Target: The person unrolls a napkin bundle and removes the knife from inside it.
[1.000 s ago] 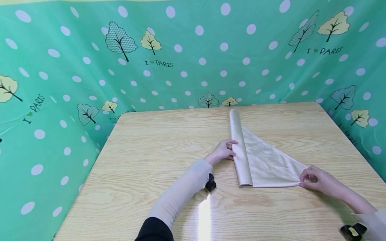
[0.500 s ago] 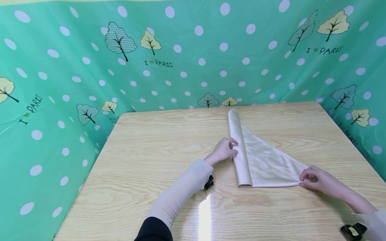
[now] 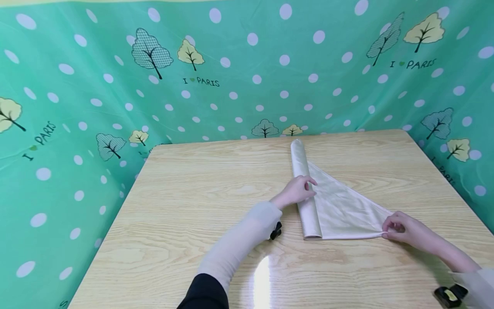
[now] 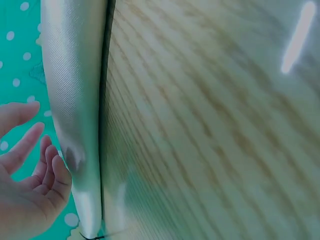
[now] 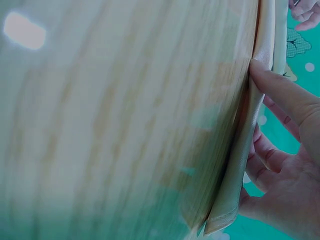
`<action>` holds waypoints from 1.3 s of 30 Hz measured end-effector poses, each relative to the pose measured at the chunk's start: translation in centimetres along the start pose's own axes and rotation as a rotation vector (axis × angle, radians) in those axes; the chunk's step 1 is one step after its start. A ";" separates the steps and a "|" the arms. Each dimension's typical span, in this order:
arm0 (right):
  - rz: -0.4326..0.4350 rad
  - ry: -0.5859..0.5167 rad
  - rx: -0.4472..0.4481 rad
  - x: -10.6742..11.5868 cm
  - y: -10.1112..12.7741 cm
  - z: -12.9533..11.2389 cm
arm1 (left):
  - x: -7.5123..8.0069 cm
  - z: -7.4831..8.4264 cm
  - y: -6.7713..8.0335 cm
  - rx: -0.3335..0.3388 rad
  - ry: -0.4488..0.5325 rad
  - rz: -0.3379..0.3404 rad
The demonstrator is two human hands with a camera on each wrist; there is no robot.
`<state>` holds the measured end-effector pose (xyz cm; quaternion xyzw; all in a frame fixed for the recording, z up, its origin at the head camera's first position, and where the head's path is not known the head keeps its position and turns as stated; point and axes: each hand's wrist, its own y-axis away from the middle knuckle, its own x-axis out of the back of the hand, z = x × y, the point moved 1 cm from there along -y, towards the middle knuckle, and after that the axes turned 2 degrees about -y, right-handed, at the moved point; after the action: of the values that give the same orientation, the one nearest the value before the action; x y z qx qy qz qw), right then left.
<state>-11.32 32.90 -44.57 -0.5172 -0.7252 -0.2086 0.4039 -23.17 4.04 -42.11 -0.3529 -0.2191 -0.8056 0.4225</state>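
A silky pale beige cloth lies on the table, its left side wound into a long upright-running roll and its right side spread flat in a triangle. My left hand hovers over the middle of the roll, fingers loosely bent; in the left wrist view the left hand appears beside the cloth roll with nothing in its grasp. At the right-hand corner, my right hand pinches the cloth between thumb and fingers. The right wrist view has the thumb on the cloth edge.
The wood-grain table extends on both sides of the cloth. A green dotted curtain with trees printed on it hangs behind and at the sides. A bright light reflection shows near the front.
My left hand has moved from the roll's left side to the right, over its top, and its fingers no longer grip the roll. The right hand keeps its pinch at the corner.
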 end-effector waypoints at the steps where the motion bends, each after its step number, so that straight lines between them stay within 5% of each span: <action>1: -0.002 0.002 0.000 0.0 0.0 0.0 | -0.1 0.0 -0.1 0.001 -0.005 -0.004; 39: 0.000 -0.004 -0.018 -0.2 0.1 0.1 | -0.7 -1.5 -1.7 -0.037 -0.385 -0.204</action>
<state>-11.26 32.87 -44.83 -0.5211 -0.7242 -0.2142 0.3976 -24.86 4.39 -43.70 -0.4841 -0.3156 -0.7656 0.2827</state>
